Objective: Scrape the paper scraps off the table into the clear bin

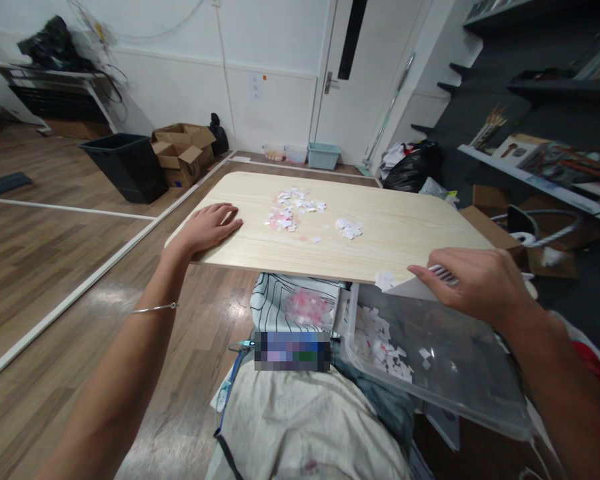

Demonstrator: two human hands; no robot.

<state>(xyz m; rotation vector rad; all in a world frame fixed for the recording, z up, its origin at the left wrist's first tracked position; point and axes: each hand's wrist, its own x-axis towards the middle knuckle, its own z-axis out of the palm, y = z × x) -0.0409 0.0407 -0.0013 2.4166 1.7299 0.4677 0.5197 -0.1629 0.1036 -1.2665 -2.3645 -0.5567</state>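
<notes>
My left hand [207, 230] rests on the left end of the pale wooden table [410, 227], its fingers stretched out and holding nothing. In my right hand [475, 283] is a flat white scraper-like tool [413, 289] with a ribbed part by the thumb. Its tip is at the table's near edge, beside a few white paper scraps [384, 280]. Below it stands a clear plastic bin [460, 360] with white scraps [380, 343] inside. On the tabletop lie a small white scrap pile [349, 229] and a larger white-and-pink pile [283, 219].
Pink pieces [310, 307] lie on striped cloth or a bag between my lap and the table. A black trash bin [130, 167] and cardboard boxes [183, 150] stand at left. Shelves [545, 180] line the right side, with an open cardboard box [495, 230] below.
</notes>
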